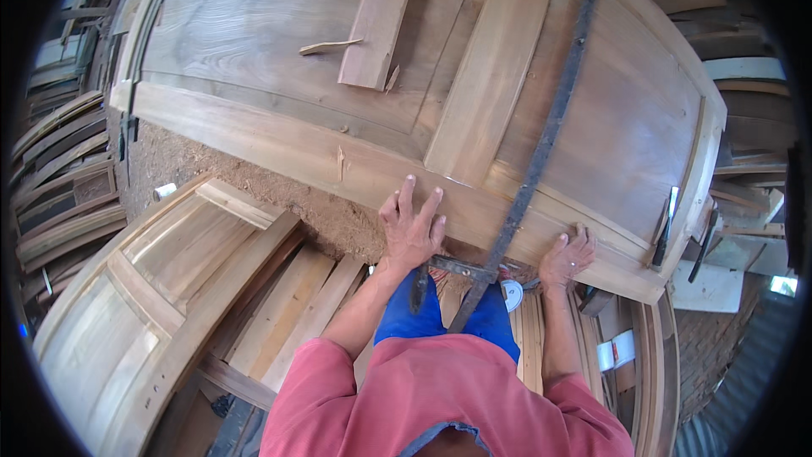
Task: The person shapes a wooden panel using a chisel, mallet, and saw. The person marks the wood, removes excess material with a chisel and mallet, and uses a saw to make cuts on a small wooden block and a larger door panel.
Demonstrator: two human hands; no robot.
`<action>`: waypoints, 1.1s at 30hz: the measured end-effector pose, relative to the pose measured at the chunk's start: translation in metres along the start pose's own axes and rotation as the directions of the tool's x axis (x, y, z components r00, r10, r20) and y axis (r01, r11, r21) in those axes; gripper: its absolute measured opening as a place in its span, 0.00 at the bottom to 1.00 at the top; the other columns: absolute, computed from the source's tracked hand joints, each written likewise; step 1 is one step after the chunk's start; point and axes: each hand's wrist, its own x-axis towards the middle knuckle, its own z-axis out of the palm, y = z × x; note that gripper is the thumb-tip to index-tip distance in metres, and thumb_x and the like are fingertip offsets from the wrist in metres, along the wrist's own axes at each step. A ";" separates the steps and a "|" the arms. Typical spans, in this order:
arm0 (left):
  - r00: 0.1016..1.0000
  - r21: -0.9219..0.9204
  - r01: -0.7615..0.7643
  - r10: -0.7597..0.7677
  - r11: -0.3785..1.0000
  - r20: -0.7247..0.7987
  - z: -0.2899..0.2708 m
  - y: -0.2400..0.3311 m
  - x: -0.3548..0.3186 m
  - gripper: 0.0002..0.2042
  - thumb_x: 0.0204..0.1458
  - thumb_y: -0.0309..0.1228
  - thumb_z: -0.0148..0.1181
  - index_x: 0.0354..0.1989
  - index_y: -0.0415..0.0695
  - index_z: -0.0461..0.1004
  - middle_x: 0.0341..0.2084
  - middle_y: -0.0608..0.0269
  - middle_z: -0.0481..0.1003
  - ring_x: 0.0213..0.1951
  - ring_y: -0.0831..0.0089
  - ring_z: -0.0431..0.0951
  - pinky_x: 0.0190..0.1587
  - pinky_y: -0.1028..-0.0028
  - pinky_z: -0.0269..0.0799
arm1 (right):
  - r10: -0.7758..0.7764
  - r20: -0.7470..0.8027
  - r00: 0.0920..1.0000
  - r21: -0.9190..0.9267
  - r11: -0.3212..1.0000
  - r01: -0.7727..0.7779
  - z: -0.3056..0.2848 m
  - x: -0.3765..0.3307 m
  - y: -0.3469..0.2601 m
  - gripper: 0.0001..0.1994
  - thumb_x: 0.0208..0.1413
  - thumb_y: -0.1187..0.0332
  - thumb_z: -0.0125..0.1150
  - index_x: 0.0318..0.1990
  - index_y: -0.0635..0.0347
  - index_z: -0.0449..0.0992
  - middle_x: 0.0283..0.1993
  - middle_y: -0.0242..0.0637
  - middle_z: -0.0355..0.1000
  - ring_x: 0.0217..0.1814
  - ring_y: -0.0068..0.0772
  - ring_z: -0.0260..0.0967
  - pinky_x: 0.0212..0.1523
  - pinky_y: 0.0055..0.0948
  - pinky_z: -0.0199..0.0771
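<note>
A panelled wooden door [499, 85] lies flat before me, with a long dark metal bar clamp [545, 140] running across it and down over its near edge. My left hand [410, 227] rests on the near rail, left of the clamp bar, its fingers apart and holding nothing. To the right of the bar, my right hand [568, 258] lies against the same edge, thumb and fingertips on top of the wood. A short wooden board [376, 30] sits on the left panel, with a thin wood sliver [331, 46] against it. At the right corner is a chisel-like tool [666, 227].
Another panelled wooden piece [144, 309] stands low at my left, beside several planks [283, 313]. Sawdust [245, 173] covers the ground between it and the door. Stacked timber [68, 169] lines the far left, and more boards [740, 110] fill the right. A second clamp [128, 123] grips the door's left end.
</note>
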 end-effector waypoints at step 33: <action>0.950 0.040 -0.114 0.097 0.993 0.296 -0.015 0.007 0.032 0.28 0.47 0.35 0.59 0.55 0.29 0.64 0.64 0.28 0.57 0.67 0.42 0.56 0.65 0.48 0.45 | 0.092 -0.021 0.995 0.134 0.987 -0.089 -0.002 0.021 -0.010 0.22 0.49 0.62 0.58 0.54 0.53 0.70 0.61 0.43 0.60 0.68 0.54 0.51 0.69 0.59 0.45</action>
